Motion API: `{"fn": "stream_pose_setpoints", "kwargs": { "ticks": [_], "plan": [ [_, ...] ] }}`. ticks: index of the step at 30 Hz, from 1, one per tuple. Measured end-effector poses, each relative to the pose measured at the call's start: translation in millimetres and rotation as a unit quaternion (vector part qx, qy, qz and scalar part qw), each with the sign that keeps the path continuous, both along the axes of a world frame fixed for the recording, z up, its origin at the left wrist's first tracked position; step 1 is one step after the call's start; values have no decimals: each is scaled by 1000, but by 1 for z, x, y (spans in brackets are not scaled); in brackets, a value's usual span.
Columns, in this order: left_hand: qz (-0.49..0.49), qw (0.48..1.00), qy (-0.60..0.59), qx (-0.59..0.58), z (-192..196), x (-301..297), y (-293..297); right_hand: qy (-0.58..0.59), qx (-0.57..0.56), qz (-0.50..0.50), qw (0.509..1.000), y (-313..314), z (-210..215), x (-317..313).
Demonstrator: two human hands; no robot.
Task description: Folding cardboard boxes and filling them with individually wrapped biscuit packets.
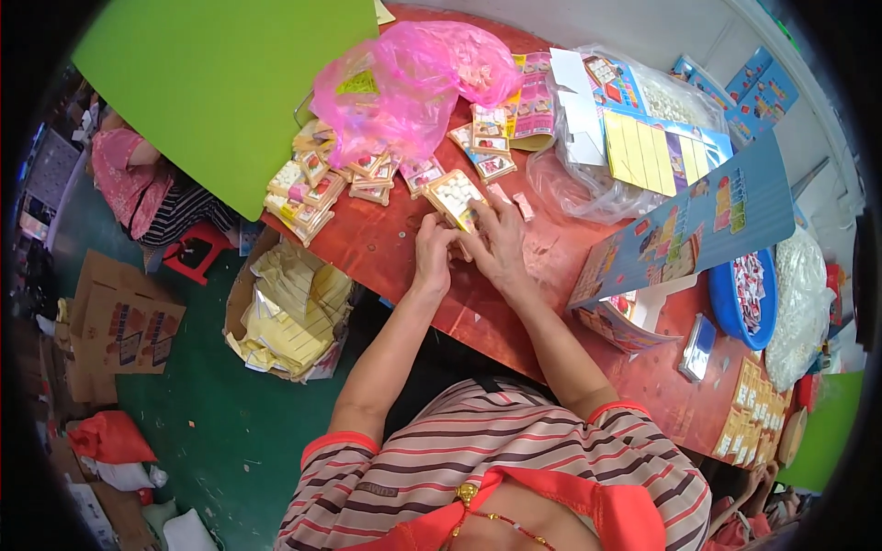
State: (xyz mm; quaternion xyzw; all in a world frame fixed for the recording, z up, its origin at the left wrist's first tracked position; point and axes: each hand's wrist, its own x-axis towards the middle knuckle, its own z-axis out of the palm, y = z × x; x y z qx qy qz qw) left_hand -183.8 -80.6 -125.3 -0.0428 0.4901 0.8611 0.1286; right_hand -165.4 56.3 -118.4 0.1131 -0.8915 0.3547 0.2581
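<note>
Pinching a small tan-rimmed pack of white pieces [454, 194] in both hands over the red counter [372, 241], closing the left hand [432, 255] on its near left corner and the right hand [497, 246] along its near right side, keeping each grip narrow (some fingertips hidden, contact with the counter hard to tell). Working just right of a heap of similar packs [308, 197], near a pink plastic bag [386, 110], with a blue printed box [689, 230] standing open to the right, before a blue basin [723, 298] of small packets [751, 285].
</note>
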Motion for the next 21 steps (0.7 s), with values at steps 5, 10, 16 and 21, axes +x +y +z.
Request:
{"fn": "stream_pose_setpoints", "kwargs": {
  "ticks": [5,10,16,21],
  "plan": [
    [2,1000,12,-13,6,18,-3,-97,-177,84,976,7,6,3],
    [-44,998,17,-35,5,33,-11,-252,-385,163,873,7,16,9],
    [29,969,8,246,28,52,1,-98,119,-27,988,-25,59,52],
    [-45,930,70,358,-3,55,-16,44,167,35,984,-64,66,95]
  ]
}}
